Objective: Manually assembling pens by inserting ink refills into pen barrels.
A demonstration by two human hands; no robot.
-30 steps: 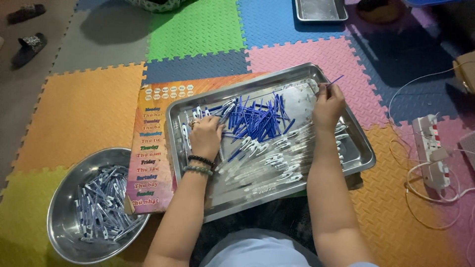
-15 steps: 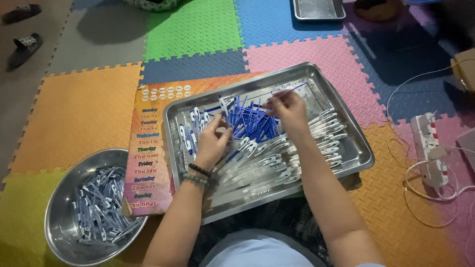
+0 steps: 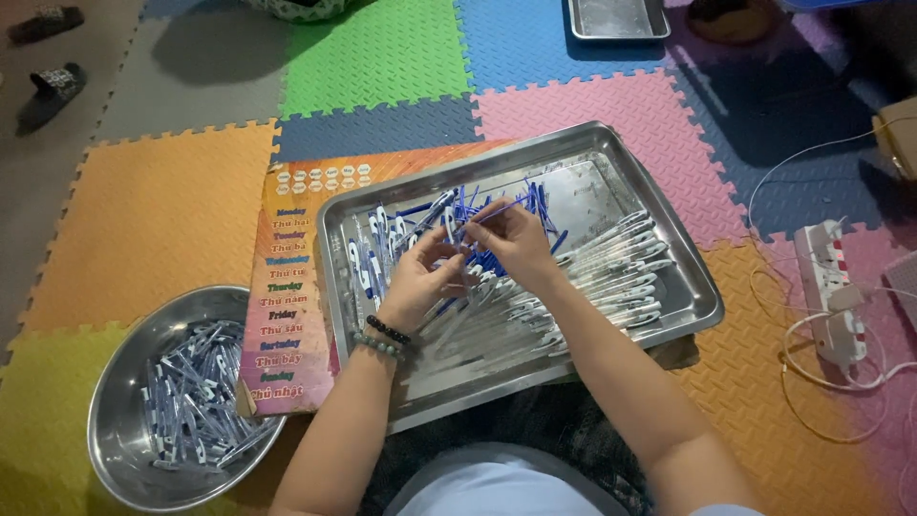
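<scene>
- A thin blue pen refill is held over the middle of the large rectangular steel tray. The right hand pinches it between fingertips, so this hand is closed on the refill.
- The left hand is just beside the right one, almost touching, with the fingers curled around a white plastic pen barrel. It seems closed on that barrel, though the fingers hide much of it.
- I judge that the step in hand is the joining of the two parts: the refill tip points toward the barrel but does not look to be inside yet. The next move calls for a straight line between refill and barrel opening and a steady push along that line; a tilted refill could bend.
- Both forearms come from the bottom edge and meet over the tray, wrists a little raised. The left wrist carries two bead bracelets.
- Under the hands lies a heap of loose blue refills, and at the right side of the tray a row of white pen barrels with clips.
- The tray rests partly on an orange printed card, on the floor of coloured foam mats.
- At the left, well apart, stands a round steel bowl with finished pens inside.
</scene>
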